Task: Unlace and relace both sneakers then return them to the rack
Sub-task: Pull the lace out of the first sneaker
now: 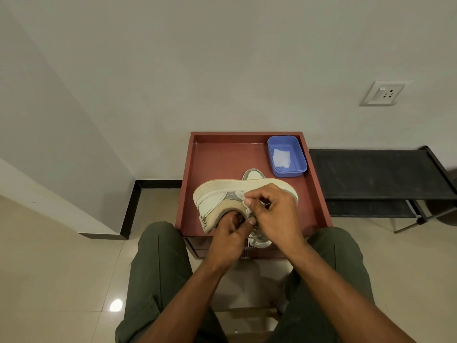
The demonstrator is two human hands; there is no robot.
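- Sneaker, held [217,198]: cream and tan, tipped on its side with the pale sole facing far, raised over the near part of the red-brown counter [222,154]. Judged light, with a firm sole and a soft, yielding upper; best taken by the collar or heel, leaving the eyelet row free.
- Left hand [228,240]: fingers tucked into the shoe opening, gripping the collar from inside and steadying the shoe.
- Right hand [273,214]: fingers curled, pinching something pale at the eyelet area, seemingly the lace or tongue; which one cannot be told. The two hands are close together, touching over the shoe.
- Lace: thin, limp, likely to slip from a loose pinch; hold it near the tip for threading.
- Second sneaker [254,174]: mostly hidden behind the held one; one end shows at the far side, another part near the right wrist.
- Blue plastic tray [300,154]: far right corner of the counter, with a white cloth or paper inside.
- Black rack [378,177]: right of the counter, against the wall; top shelf bare.
- Wall socket [382,93]: far right, above the rack.
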